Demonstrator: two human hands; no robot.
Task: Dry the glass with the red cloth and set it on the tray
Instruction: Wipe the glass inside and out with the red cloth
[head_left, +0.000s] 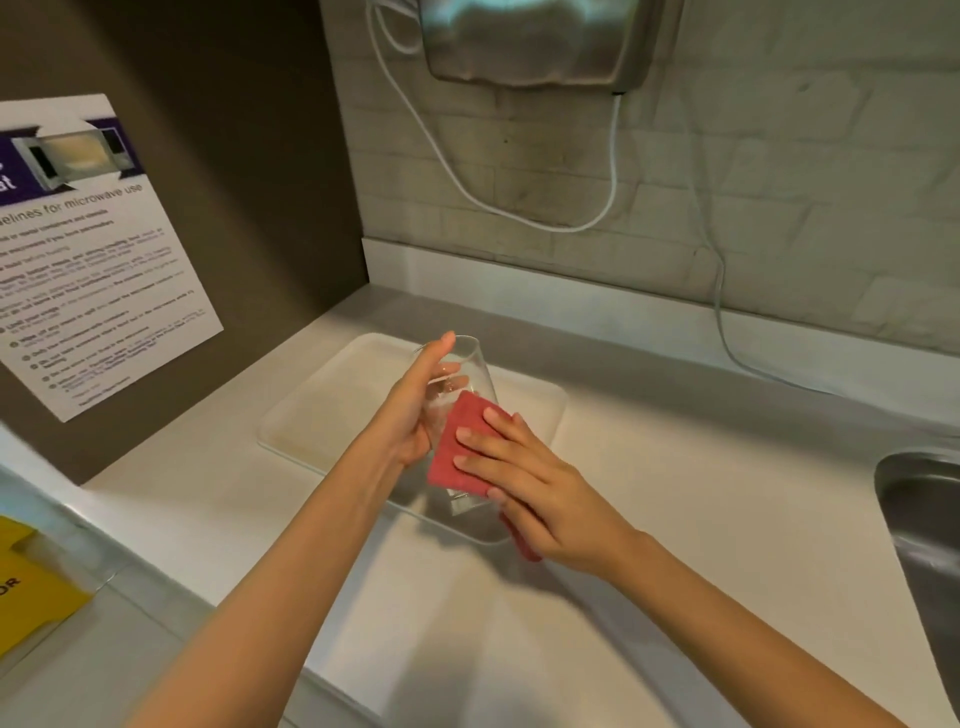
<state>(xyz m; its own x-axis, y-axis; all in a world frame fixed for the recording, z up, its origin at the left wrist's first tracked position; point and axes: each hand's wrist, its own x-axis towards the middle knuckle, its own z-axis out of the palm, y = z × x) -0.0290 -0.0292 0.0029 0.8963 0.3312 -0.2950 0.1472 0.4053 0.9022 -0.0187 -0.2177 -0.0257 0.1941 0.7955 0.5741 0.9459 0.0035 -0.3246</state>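
Pale countertop (675, 467) runs under a tiled wall, with a microwave notice (98, 260) posted at the left. Over the white tray (322, 410), the left hand (410, 415) wraps around a clear glass (462, 379), holding it tilted in the air. The right hand (524, 478) presses a red cloth (457, 447) flat against the glass's side. A steel sink (924, 530) shows at the far right.

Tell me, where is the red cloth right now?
The red cloth is at the picture's centre, pressed by the right hand against the glass held above the tray.
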